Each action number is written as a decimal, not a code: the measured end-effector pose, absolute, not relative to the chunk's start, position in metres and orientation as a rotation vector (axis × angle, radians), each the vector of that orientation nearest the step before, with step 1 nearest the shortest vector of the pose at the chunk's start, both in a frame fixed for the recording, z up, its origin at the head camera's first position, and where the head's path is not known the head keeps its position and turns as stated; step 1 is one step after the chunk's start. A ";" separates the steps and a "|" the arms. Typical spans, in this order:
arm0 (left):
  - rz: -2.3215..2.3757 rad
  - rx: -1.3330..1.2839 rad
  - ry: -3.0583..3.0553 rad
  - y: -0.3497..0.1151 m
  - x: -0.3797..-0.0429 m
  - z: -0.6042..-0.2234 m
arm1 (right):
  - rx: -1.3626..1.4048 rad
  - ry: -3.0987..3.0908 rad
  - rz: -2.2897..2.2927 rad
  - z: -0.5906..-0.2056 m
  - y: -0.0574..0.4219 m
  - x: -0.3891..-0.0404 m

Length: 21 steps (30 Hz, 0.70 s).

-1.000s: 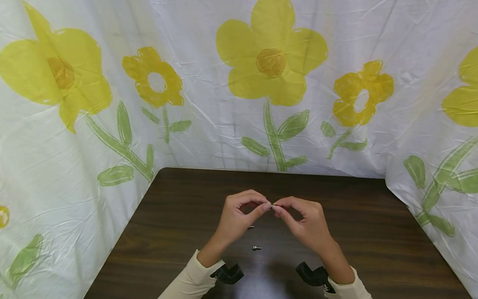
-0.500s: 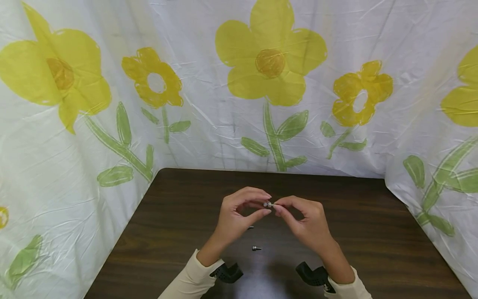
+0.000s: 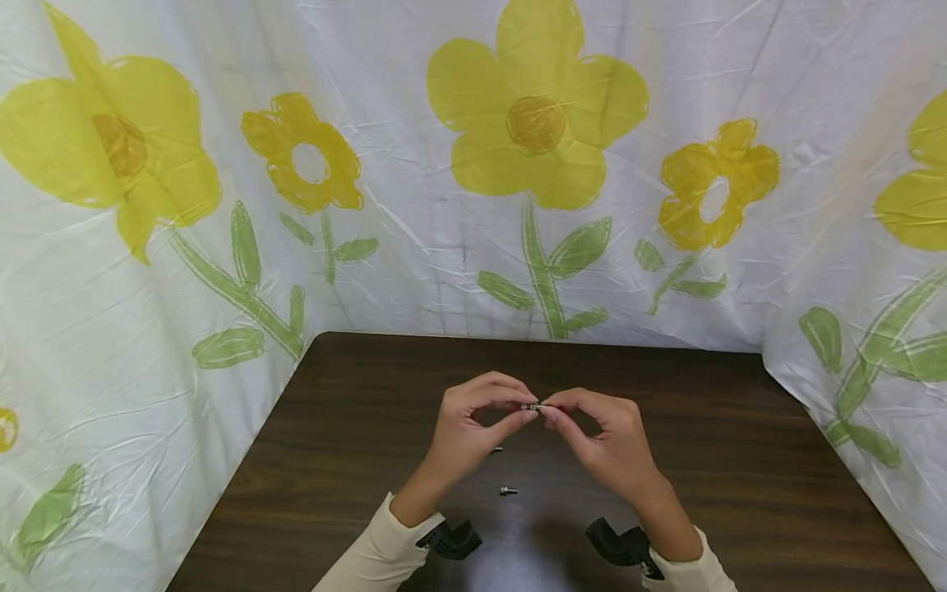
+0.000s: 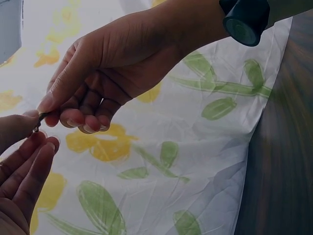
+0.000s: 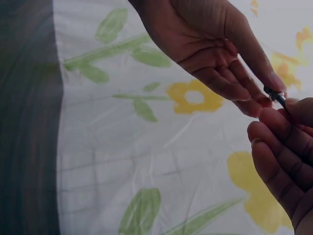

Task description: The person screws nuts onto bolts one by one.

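Note:
Thumb and finger of my right hand point(image 3: 610, 432) pinch the shank end of a small metal bolt point(image 3: 530, 406), held up over the dark table. At its head end, my left hand point(image 3: 469, 423) has its thumb and fingertips closed about it. The right wrist view gives the bolt point(image 5: 277, 96) a dark head and a brighter ring-like part behind it. Fingertips cover most of the bolt in the left wrist view. Below the hands, a second bolt point(image 3: 508, 491) lies on the table, and another small metal piece point(image 3: 498, 450) is partly hidden by the left hand.
The dark wood-grain table point(image 3: 355, 460) ends at a white curtain point(image 3: 414, 271) printed with yellow flowers, which also runs along both sides. Black wrist cameras, left point(image 3: 451, 541) and right point(image 3: 620, 543), sit beside the sleeves.
My left fingers gripped the bolt's head, spread apart from it half a second ago, and now have closed on it again. My right hand keeps its hold and place.

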<state>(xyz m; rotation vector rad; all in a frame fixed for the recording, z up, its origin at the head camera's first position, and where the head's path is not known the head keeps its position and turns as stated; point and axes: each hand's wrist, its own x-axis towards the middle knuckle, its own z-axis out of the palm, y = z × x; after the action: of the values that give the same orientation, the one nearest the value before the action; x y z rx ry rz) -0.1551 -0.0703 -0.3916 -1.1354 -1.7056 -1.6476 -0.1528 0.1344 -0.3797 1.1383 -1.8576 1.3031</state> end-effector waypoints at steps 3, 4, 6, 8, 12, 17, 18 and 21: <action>-1.647 -1.101 -1.731 -0.070 -0.154 -0.389 | 1.141 -1.852 1.304 -0.379 0.134 -0.153; -1.646 -1.092 -1.737 -0.069 -0.153 -0.388 | 1.141 -1.852 1.303 -0.379 0.134 -0.153; -1.643 -1.077 -1.746 -0.069 -0.150 -0.383 | 1.142 -1.849 1.300 -0.378 0.134 -0.153; -1.637 -1.059 -1.761 -0.068 -0.145 -0.376 | 1.146 -1.844 1.298 -0.378 0.134 -0.153; -1.654 -1.030 -1.814 -0.067 -0.137 -0.364 | 1.148 -1.836 1.300 -0.378 0.134 -0.152; -1.700 -1.051 -1.843 -0.067 -0.140 -0.370 | 1.140 -1.833 1.311 -0.378 0.134 -0.152; -1.705 -1.053 -1.843 -0.068 -0.142 -0.374 | 1.139 -1.832 1.312 -0.378 0.134 -0.152; -1.717 -1.039 -1.843 -0.068 -0.149 -0.386 | 1.138 -1.831 1.316 -0.378 0.134 -0.152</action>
<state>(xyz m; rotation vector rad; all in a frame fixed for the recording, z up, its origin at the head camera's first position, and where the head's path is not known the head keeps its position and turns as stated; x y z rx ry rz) -0.1487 -0.0680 -0.3856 -1.0388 -1.8435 -1.7175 -0.1523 0.1336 -0.3781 1.1381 -1.8310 1.3157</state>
